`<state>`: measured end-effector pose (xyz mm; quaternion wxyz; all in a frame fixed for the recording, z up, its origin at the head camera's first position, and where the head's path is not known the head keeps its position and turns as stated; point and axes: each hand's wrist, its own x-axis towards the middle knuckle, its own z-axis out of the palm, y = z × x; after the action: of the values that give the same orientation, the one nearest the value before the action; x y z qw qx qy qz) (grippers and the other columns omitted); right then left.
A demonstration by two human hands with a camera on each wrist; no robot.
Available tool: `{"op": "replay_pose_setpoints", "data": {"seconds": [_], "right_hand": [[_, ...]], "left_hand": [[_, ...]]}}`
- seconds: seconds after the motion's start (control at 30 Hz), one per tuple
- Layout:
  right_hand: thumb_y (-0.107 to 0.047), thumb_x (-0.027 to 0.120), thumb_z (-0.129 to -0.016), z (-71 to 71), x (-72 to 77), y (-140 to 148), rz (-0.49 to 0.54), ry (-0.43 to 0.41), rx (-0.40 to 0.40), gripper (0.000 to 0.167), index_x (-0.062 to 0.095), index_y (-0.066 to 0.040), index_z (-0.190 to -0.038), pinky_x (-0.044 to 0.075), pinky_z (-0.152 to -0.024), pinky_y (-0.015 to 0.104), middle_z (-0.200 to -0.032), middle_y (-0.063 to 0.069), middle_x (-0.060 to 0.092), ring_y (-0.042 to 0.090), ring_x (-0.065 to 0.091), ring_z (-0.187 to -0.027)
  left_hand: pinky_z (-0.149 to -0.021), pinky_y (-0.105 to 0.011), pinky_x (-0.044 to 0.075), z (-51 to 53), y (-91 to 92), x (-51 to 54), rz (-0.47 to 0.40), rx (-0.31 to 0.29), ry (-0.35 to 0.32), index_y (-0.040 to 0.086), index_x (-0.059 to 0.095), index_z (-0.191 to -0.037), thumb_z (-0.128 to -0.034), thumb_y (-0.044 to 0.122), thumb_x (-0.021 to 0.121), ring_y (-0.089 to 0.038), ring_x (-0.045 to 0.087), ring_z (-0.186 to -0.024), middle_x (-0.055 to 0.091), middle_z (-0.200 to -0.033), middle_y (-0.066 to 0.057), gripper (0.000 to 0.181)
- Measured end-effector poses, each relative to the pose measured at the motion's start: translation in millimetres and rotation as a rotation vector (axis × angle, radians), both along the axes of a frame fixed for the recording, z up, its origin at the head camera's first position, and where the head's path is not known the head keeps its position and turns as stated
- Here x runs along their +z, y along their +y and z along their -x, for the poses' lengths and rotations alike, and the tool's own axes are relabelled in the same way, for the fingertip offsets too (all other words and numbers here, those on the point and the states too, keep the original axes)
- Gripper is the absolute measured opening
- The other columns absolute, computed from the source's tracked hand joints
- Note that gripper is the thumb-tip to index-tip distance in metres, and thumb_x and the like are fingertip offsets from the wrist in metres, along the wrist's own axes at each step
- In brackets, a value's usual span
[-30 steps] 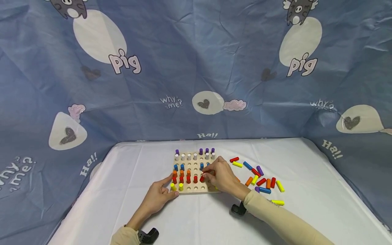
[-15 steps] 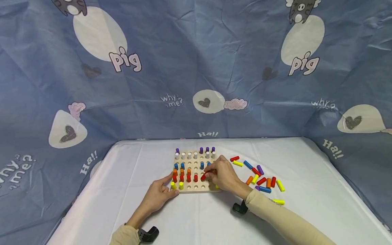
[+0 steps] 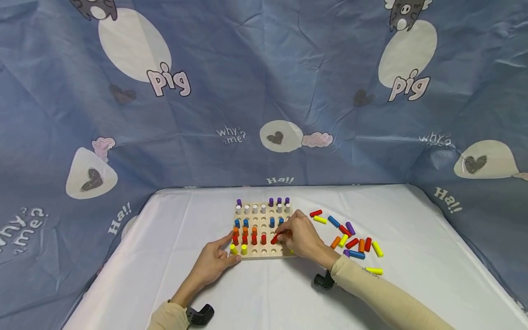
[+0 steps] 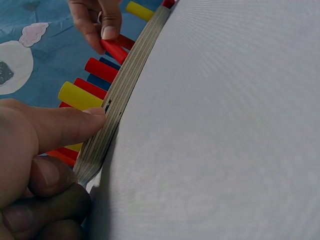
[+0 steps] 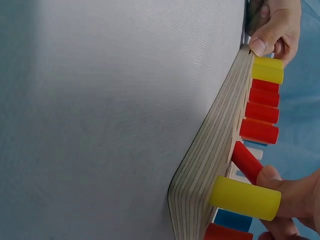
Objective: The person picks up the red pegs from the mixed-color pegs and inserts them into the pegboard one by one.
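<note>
A wooden pegboard [image 3: 268, 257] lies on the table with coloured pegs standing in rows. My left hand [image 3: 212, 263] holds its near left corner, thumb on the front edge, beside two yellow pegs [image 3: 244, 250]. Between thumb and fingers, my right hand [image 3: 303, 236] pinches a red peg [image 3: 274, 239]. In the right wrist view this red peg [image 5: 246, 159] leans, its lower end at the board's surface; whether it sits inside a hole cannot be told. A yellow peg [image 5: 245, 198] stands in front of the right fingers. The right hand hides part of the board's right side.
Loose red, yellow, blue, orange and purple pegs [image 3: 352, 244] lie scattered right of the board, some close to the right forearm. White pegs [image 3: 255, 209] and purple pegs [image 3: 271, 202] fill parts of the far rows. A patterned blue cloth [image 3: 264, 91] hangs behind the table.
The pinched red peg has gone from nearly upright to leaning, its top towards the right hand. The left hand keeps its hold on the board's corner.
</note>
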<state>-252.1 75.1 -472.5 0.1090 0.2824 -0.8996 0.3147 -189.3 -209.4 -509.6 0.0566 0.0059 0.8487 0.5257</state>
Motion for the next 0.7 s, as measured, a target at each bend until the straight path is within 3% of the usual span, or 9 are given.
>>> {"op": "replay_pose_setpoints", "data": {"seconds": [0.3,0.7], "right_hand": [[-0.004,0.087,-0.085,1.0,-1.5,-1.4,0.016,0.078,0.062,0.009,0.086,-0.014,-0.087,0.044,-0.07,0.025,-0.08,-0.004,0.08,0.013,0.051,-0.081],[-0.006,0.088,-0.084,-0.6,-6.9,-5.2,0.012,0.153,0.04,0.013,0.087,-0.018,-0.087,0.039,-0.075,0.03,-0.078,-0.007,0.079,0.013,0.051,-0.083]], "left_hand": [[-0.043,-0.021,0.025,-0.2,0.3,0.0,0.003,0.006,-0.007,0.003,0.047,-0.159,-0.0879,0.018,0.086,-0.008,0.031,-0.044,0.04,-0.048,0.007,0.083],[-0.043,-0.022,0.023,0.9,1.3,-0.1,-0.008,0.018,-0.004,0.003,0.049,-0.157,-0.0872,0.015,0.087,-0.008,0.03,-0.044,0.039,-0.048,0.006,0.081]]}}
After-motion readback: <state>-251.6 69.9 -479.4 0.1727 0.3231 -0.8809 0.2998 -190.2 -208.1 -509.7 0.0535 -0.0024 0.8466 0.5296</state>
